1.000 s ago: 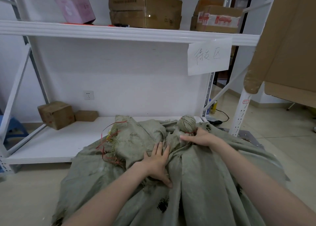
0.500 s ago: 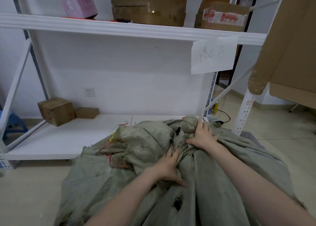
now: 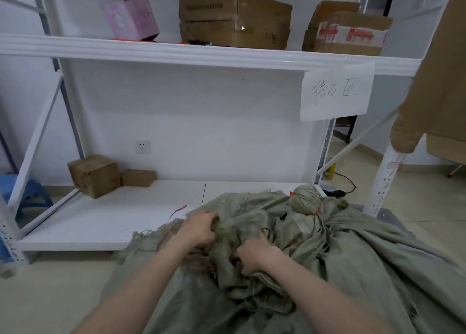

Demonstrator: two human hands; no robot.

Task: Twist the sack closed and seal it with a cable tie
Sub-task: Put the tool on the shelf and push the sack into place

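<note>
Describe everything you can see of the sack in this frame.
The sack is a large grey-green woven bag, worn, with frayed edges. It lies slumped and creased on the floor, its far part lying over the front of the white lower shelf. One part is bunched into a round knob bound at its base in red. The left hand and right hand both grip gathered fabric near the middle.
</note>
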